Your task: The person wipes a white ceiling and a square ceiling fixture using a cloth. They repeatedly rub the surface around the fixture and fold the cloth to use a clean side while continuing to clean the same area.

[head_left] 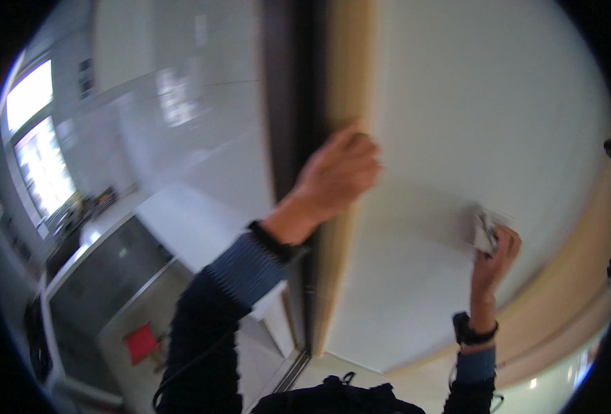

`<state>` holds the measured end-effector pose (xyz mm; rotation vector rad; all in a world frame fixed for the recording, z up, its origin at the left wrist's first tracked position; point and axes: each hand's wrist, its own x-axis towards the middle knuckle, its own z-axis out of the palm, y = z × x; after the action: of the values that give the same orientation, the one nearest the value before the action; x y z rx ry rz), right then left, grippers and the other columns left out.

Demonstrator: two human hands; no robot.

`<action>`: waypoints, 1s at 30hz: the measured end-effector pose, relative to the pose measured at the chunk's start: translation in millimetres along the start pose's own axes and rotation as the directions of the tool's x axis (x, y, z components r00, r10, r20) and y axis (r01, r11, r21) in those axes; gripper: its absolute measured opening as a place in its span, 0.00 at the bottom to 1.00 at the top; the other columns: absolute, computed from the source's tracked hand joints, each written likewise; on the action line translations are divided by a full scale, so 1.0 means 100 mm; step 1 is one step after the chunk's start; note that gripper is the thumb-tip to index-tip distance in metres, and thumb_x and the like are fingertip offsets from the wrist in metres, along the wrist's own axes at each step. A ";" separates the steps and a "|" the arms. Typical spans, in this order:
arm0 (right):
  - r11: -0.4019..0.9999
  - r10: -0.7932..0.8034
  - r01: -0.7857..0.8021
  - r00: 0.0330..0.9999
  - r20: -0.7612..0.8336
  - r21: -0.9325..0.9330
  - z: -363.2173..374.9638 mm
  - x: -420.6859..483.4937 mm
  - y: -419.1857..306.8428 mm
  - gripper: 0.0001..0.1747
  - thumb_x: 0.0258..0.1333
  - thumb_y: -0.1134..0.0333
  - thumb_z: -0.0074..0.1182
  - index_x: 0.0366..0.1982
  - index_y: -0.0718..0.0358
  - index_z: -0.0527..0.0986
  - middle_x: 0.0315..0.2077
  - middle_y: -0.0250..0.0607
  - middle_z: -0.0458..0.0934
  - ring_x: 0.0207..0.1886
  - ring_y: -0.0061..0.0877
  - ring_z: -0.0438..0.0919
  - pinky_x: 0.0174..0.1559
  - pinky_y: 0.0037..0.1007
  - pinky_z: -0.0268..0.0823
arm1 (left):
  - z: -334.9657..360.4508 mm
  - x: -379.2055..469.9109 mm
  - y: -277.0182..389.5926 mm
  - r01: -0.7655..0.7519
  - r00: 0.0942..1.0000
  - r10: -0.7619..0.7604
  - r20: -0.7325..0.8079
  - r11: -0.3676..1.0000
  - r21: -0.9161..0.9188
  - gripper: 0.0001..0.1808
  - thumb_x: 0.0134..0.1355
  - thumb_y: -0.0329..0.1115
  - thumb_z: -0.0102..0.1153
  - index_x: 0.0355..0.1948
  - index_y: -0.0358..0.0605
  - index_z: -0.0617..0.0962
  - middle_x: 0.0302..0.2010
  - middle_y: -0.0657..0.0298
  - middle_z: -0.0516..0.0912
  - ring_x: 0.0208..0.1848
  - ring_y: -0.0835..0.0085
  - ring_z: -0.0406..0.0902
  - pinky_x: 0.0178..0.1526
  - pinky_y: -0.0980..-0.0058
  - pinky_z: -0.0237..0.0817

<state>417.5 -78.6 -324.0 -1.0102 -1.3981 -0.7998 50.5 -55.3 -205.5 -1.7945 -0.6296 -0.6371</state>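
Observation:
My left hand [339, 173] is raised to the light wooden door trim [342, 279], its fingers curled at the trim's edge. Blur and the hand itself hide whether anything is between those fingers. Further right, my right hand [497, 259] grips a crumpled whitish cloth or paper wad [484, 233] with grey marks. The wad is at the white wall [471, 103], where a soft shadow falls to its left. Each wrist has a dark band around it.
Beside the trim runs a dark door frame [297, 103] with a floor track [294, 370]. Through the opening are glossy wall tiles [217, 124], a counter [129, 204], windows [44, 165] and a red-seated stool [141, 344]. Pale wooden trim [559, 269] curves along the right.

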 end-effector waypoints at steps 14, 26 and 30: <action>0.986 -0.144 0.164 0.931 0.336 -0.032 -0.50 -0.48 0.13 0.22 0.44 0.82 0.59 0.46 0.66 0.77 0.49 0.50 0.78 0.55 0.48 0.74 0.61 0.47 0.64 | -0.18 -0.11 0.14 0.037 0.993 -0.032 -0.118 0.999 0.037 0.07 0.63 0.34 0.58 0.27 0.53 0.74 0.32 0.67 0.73 0.46 0.71 0.74 0.72 0.64 0.63; 0.999 0.020 -0.025 0.975 0.222 0.022 -0.06 -0.19 0.21 0.32 0.30 0.87 0.58 0.45 0.59 0.78 0.45 0.43 0.77 0.49 0.44 0.73 0.53 0.43 0.64 | 0.16 0.16 0.11 0.174 0.982 -0.174 -0.077 0.985 -0.010 0.06 0.63 0.34 0.68 0.32 0.47 0.82 0.41 0.66 0.84 0.56 0.72 0.79 0.79 0.61 0.59; 0.998 0.004 -0.012 0.993 0.121 0.068 -0.02 -0.05 0.22 0.30 0.31 0.86 0.60 0.44 0.59 0.77 0.45 0.42 0.76 0.49 0.44 0.73 0.52 0.43 0.64 | 0.09 0.27 0.06 0.169 0.979 -0.168 -0.114 0.986 0.004 0.06 0.63 0.34 0.68 0.31 0.48 0.82 0.41 0.67 0.84 0.56 0.72 0.79 0.80 0.61 0.57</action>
<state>438.4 -72.8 -331.1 -1.0245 -1.5135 -0.6898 74.9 -45.0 -193.4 -1.6905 -0.7116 -0.8413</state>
